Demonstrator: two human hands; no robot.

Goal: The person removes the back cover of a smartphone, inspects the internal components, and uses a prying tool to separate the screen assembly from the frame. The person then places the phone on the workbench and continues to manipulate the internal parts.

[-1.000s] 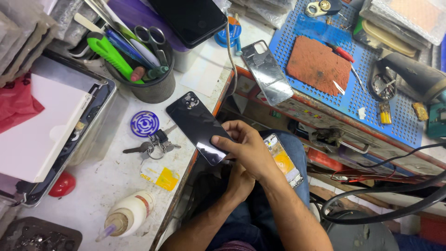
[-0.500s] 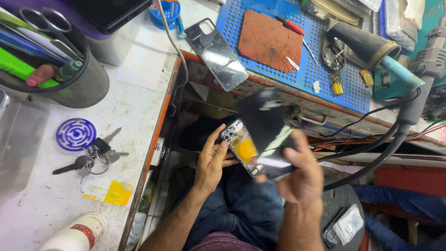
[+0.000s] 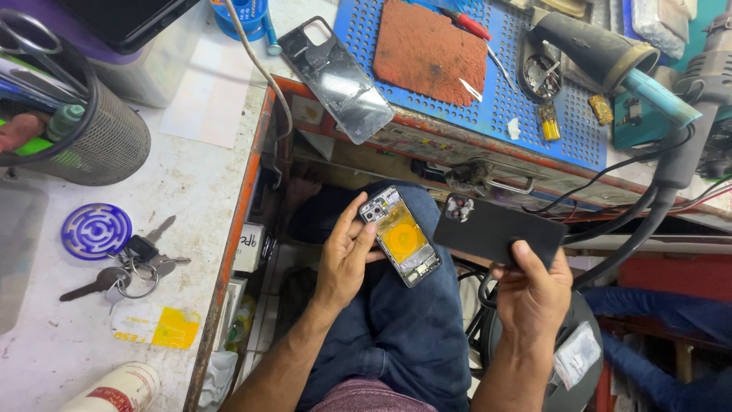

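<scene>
Holding the opened phone body (image 3: 400,236) over the lap, left hand (image 3: 345,259) fingers pinching its edge, right hand (image 3: 531,294) gripping the black back cover (image 3: 499,231); thin, stiff, probably fragile, so edges only.

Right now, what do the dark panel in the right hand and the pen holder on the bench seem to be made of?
Dark panel in the right hand: looks like matte black plastic or frosted glass, flat, barely reflecting; cannot tell which. Pen holder: apparently dark wire mesh, its fine grid showing on the wall.
</scene>
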